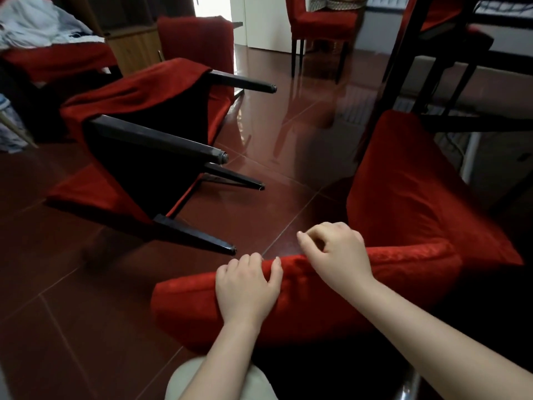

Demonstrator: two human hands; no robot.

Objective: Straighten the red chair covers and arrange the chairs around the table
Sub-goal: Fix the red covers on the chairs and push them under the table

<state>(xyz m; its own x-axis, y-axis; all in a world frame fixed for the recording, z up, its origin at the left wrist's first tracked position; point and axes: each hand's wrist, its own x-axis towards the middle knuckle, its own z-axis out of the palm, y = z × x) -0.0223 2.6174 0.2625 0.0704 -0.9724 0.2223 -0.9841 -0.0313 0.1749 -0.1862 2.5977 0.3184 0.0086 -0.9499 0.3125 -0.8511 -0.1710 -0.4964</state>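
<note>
A chair in a red cover (403,203) is tipped toward me, its backrest top lying across the lower middle of the view. My left hand (248,287) grips that red backrest edge, fingers curled over it. My right hand (334,249) hovers just above the same edge with loosely curled fingers that hold nothing. A second red-covered chair (138,111) lies on its side at the left, its black legs pointing right. The dark table (490,33) stands at the upper right.
Another red chair (320,21) stands upright at the back. A red chair back (196,39) stands behind the toppled one. Pale laundry (37,24) is piled on a red seat at the upper left. Glossy dark-red floor tiles (288,116) stretch between the chairs.
</note>
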